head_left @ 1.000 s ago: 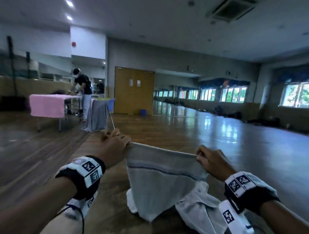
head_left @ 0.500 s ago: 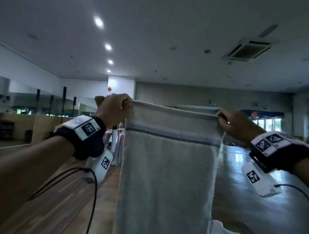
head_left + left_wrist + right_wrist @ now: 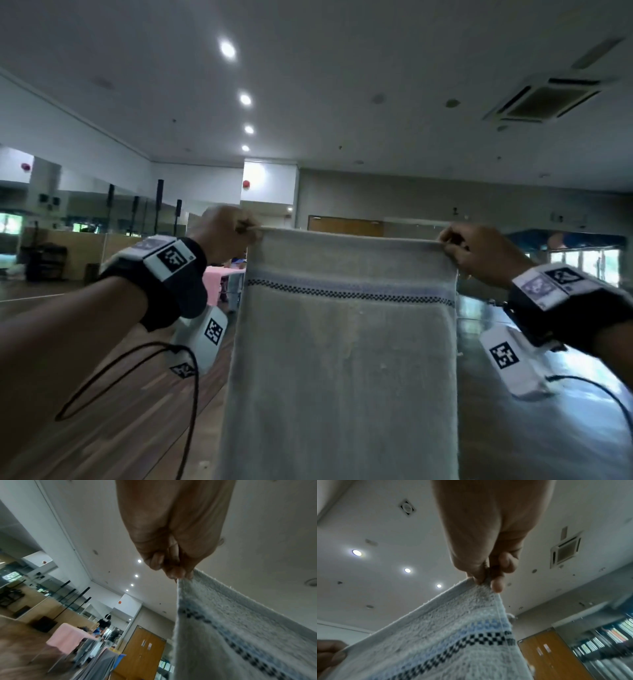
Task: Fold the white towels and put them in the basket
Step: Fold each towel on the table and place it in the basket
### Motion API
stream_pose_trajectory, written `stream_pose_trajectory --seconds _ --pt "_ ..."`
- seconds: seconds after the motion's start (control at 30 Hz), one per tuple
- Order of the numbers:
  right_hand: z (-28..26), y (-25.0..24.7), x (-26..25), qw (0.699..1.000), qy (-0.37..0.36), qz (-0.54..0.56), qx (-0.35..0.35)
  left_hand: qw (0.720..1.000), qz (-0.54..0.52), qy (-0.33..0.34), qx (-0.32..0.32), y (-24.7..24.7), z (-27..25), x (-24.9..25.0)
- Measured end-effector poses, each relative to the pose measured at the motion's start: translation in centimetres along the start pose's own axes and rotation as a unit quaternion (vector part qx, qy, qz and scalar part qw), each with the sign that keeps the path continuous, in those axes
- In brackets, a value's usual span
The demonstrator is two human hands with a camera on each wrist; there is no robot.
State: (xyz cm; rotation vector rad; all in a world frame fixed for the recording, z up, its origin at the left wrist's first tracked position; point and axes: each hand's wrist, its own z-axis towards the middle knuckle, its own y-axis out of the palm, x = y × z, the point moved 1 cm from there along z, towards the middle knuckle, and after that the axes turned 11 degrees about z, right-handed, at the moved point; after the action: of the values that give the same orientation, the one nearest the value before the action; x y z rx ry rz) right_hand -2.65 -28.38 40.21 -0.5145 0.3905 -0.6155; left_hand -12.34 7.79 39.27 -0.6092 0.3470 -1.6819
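A white towel [image 3: 346,359] with a blue band and a dark checkered stripe near its top hem hangs full length in front of me, stretched flat between both hands at about head height. My left hand [image 3: 236,229] pinches its top left corner. My right hand [image 3: 455,246] pinches the top right corner. In the left wrist view the left hand [image 3: 178,573] pinches the hem of the towel [image 3: 231,635]. In the right wrist view the right hand [image 3: 486,581] nips the corner of the towel [image 3: 445,635]. No basket is in view.
The room is a large hall with a wooden floor [image 3: 113,428]. A table with a pink cloth [image 3: 68,635] stands far off to the left, with a person [image 3: 104,622] beside it. Orange double doors [image 3: 142,650] are at the far wall. The hanging towel hides the surface below.
Both hands lifted the towel from low over the table up to head height, so it now hangs straight. My view tilted upward towards the ceiling. The grip on both corners stayed the same.
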Motion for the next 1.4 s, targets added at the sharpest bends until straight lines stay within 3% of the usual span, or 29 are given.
stream_pose_trajectory --seconds 0.07,0.13,0.23,0.4,0.57,0.67,0.9,1.07,1.2,1.4 --pt "-0.5 2.3 0.7 0.999 0.029 0.037 -0.026 0.999 -0.018 -0.022 -0.042 1.6 -1.2 -1.3" --pt "-0.7 3.8 0.7 0.991 0.064 0.11 -0.036 0.997 -0.045 -0.044 -0.038 2.4 -1.7 -2.3" --pt "0.2 4.5 0.2 0.989 0.065 0.13 -0.018 0.998 -0.041 -0.037 0.033 2.1 -1.0 -2.8" --pt "2.5 2.6 -1.5 0.991 0.026 0.107 0.077 0.992 -0.036 -0.026 0.12 -0.4 0.9 -1.9" --pt "2.4 1.8 -3.0 0.987 0.018 0.155 0.047 0.987 -0.023 -0.012 0.156 -2.2 0.3 -2.0" --pt "1.4 1.9 -3.4 0.991 0.016 0.13 0.028 0.992 0.0 0.017 0.122 -2.0 -1.0 -2.6" --pt "-1.1 4.2 -1.9 0.976 0.082 0.101 -0.176 0.996 0.014 0.08 -0.039 0.5 -4.2 -4.9" --pt "-4.1 8.7 1.6 0.935 0.136 0.103 -0.311 0.988 -0.046 0.055 -0.138 5.1 -8.4 -7.2" --pt "-8.1 14.1 5.2 0.899 0.174 0.128 -0.38 0.978 -0.016 0.021 -0.205 10.7 -14.0 -10.2" --pt "-16.9 25.0 9.7 0.838 0.209 0.127 -0.487 0.938 -0.008 -0.017 -0.347 20.8 -24.4 -14.1"
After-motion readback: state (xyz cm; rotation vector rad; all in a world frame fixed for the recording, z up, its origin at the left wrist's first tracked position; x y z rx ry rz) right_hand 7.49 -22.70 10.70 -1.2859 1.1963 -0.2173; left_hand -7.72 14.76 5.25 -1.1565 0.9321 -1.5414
